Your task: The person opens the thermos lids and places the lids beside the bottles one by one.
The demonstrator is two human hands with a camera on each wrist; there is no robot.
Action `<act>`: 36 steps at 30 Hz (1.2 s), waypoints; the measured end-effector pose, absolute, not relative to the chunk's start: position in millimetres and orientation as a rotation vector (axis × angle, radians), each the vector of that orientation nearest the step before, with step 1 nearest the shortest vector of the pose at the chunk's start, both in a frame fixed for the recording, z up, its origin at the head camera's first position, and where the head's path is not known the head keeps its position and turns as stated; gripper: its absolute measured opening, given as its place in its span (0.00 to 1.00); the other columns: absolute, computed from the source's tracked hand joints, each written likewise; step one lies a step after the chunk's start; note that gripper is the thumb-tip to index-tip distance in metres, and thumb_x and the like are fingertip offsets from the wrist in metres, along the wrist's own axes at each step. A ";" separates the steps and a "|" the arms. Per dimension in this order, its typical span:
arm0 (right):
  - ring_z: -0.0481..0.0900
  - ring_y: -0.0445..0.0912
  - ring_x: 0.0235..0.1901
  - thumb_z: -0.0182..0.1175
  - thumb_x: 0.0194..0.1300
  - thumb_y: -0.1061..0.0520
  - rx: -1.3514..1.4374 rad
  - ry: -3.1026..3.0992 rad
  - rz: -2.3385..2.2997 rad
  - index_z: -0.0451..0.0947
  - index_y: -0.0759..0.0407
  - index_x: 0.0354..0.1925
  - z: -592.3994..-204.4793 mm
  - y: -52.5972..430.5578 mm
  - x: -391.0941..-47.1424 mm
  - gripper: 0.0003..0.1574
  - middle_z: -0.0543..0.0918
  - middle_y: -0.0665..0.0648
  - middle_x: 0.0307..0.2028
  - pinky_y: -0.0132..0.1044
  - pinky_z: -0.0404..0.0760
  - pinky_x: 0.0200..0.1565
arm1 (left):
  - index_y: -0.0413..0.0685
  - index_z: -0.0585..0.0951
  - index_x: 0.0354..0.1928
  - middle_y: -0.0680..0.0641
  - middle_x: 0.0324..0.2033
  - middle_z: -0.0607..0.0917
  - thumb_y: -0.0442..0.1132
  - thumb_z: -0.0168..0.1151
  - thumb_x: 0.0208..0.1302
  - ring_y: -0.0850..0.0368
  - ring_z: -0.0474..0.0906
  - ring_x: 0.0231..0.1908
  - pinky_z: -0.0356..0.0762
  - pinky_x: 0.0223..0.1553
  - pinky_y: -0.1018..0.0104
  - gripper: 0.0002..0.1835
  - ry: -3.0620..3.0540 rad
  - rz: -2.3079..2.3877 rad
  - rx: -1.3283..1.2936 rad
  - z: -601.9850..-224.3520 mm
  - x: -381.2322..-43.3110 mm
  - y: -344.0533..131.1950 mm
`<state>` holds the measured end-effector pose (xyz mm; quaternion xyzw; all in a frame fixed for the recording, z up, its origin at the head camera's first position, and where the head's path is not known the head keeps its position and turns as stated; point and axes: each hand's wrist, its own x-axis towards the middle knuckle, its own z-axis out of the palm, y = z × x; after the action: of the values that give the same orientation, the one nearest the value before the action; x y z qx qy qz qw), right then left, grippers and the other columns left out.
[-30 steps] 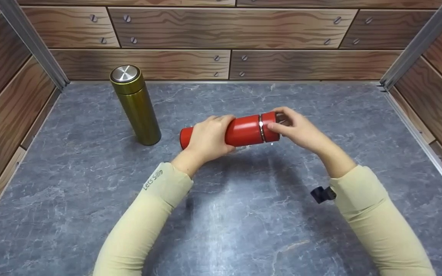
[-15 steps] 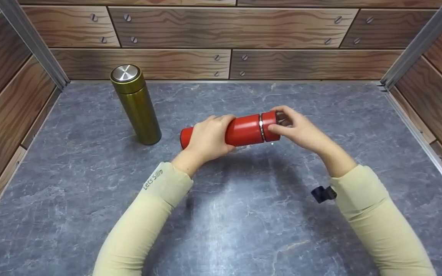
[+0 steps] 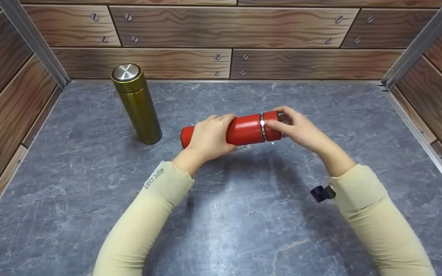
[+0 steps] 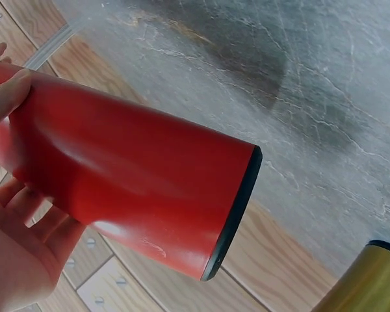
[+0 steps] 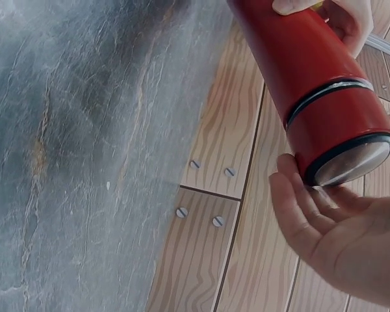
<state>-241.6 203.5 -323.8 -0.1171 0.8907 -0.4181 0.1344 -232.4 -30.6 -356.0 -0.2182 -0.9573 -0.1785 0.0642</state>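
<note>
A red thermos flask is held lengthwise over the tabletop, its capped end to the right. My left hand wraps round the body, and in the left wrist view its thumb and fingers lie on opposite sides, with the black-rimmed base pointing away. My right hand grips the red cap by its sides, thumb on the near side. A silver ring shows between cap and body. The cap's shiny metal top faces the right palm in the right wrist view.
An olive-gold thermos flask stands upright at the back left, its silver-topped lid on. Wood-patterned walls enclose the grey marbled tabletop at the back and sides. A small black device sticks out from the right sleeve.
The right thumb has shifted slightly on the cap. The red flask and the left hand stay almost where they were; the olive-gold flask has not moved.
</note>
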 end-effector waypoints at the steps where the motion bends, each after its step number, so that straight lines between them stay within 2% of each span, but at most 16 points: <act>1: 0.74 0.53 0.48 0.54 0.66 0.46 -0.355 2.583 -1.215 0.61 0.63 0.63 -323.9 203.6 -241.6 0.35 0.74 0.67 0.53 0.41 0.75 0.47 | 0.50 0.71 0.60 0.48 0.50 0.83 0.48 0.73 0.44 0.51 0.77 0.47 0.78 0.45 0.52 0.38 -2.891 -0.541 -0.659 -356.1 -232.5 -30.8; 6: 0.72 0.58 0.55 0.54 0.66 0.46 -0.358 2.569 -1.217 0.56 0.61 0.67 -324.2 203.9 -241.2 0.39 0.69 0.69 0.59 0.49 0.73 0.53 | 0.50 0.71 0.60 0.47 0.50 0.83 0.49 0.72 0.44 0.51 0.77 0.47 0.78 0.44 0.52 0.38 -2.892 -0.537 -0.652 -357.4 -232.4 -31.8; 9: 0.73 0.58 0.54 0.48 0.68 0.40 -0.299 2.558 -1.203 0.54 0.62 0.68 -323.6 203.2 -240.9 0.41 0.69 0.70 0.59 0.45 0.76 0.49 | 0.50 0.71 0.60 0.47 0.49 0.83 0.49 0.72 0.44 0.51 0.77 0.47 0.78 0.44 0.52 0.38 -2.896 -0.534 -0.645 -357.8 -232.2 -31.9; 11: 0.75 0.55 0.48 0.45 0.68 0.37 -0.260 2.564 -1.184 0.55 0.64 0.67 -323.2 202.7 -241.0 0.41 0.71 0.70 0.56 0.39 0.77 0.44 | 0.50 0.71 0.60 0.47 0.50 0.83 0.49 0.72 0.44 0.51 0.77 0.47 0.78 0.45 0.52 0.38 -2.895 -0.532 -0.646 -357.6 -232.4 -31.6; 13: 0.75 0.51 0.42 0.44 0.68 0.36 -0.235 2.578 -1.160 0.58 0.65 0.65 -322.8 202.8 -241.1 0.41 0.74 0.69 0.53 0.34 0.77 0.39 | 0.50 0.71 0.61 0.47 0.50 0.82 0.49 0.72 0.44 0.51 0.77 0.47 0.78 0.45 0.52 0.38 -2.895 -0.528 -0.649 -357.0 -232.5 -31.2; 15: 0.75 0.49 0.40 0.46 0.68 0.37 -0.235 2.588 -1.156 0.60 0.66 0.64 -322.8 203.0 -241.5 0.41 0.74 0.69 0.51 0.32 0.76 0.37 | 0.50 0.71 0.61 0.47 0.50 0.82 0.50 0.72 0.44 0.51 0.77 0.47 0.78 0.45 0.52 0.39 -2.893 -0.522 -0.654 -356.4 -232.6 -30.9; 21: 0.73 0.53 0.50 0.52 0.66 0.42 -0.279 2.580 -1.175 0.57 0.63 0.66 -322.5 203.0 -241.6 0.39 0.74 0.68 0.54 0.34 0.75 0.43 | 0.50 0.71 0.61 0.47 0.51 0.82 0.49 0.72 0.44 0.51 0.77 0.48 0.78 0.45 0.52 0.38 -2.893 -0.518 -0.649 -356.7 -232.9 -31.4; 27: 0.73 0.54 0.51 0.52 0.66 0.43 -0.295 2.570 -1.171 0.57 0.61 0.66 -323.1 203.3 -240.6 0.38 0.73 0.68 0.55 0.35 0.74 0.43 | 0.50 0.71 0.60 0.47 0.50 0.83 0.48 0.72 0.45 0.51 0.77 0.48 0.78 0.44 0.51 0.37 -2.890 -0.517 -0.651 -358.2 -232.9 -32.9; 32: 0.75 0.49 0.43 0.45 0.68 0.37 -0.257 2.580 -1.182 0.55 0.62 0.68 -322.2 203.5 -241.1 0.41 0.73 0.68 0.54 0.34 0.76 0.38 | 0.49 0.71 0.61 0.48 0.50 0.83 0.48 0.71 0.45 0.51 0.77 0.47 0.78 0.45 0.52 0.37 -2.883 -0.523 -0.651 -357.6 -233.5 -32.9; 36: 0.74 0.43 0.35 0.42 0.69 0.36 -0.223 2.581 -1.187 0.58 0.65 0.66 -321.2 203.3 -242.6 0.42 0.73 0.67 0.50 0.34 0.78 0.35 | 0.49 0.71 0.61 0.48 0.51 0.82 0.48 0.71 0.45 0.51 0.77 0.47 0.78 0.45 0.53 0.38 -2.884 -0.525 -0.658 -356.1 -233.7 -31.5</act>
<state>-242.6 203.3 -321.2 -0.0772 0.8961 -0.4122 0.1454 -233.7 -31.5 -356.1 -0.2185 -0.9577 -0.1743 0.0687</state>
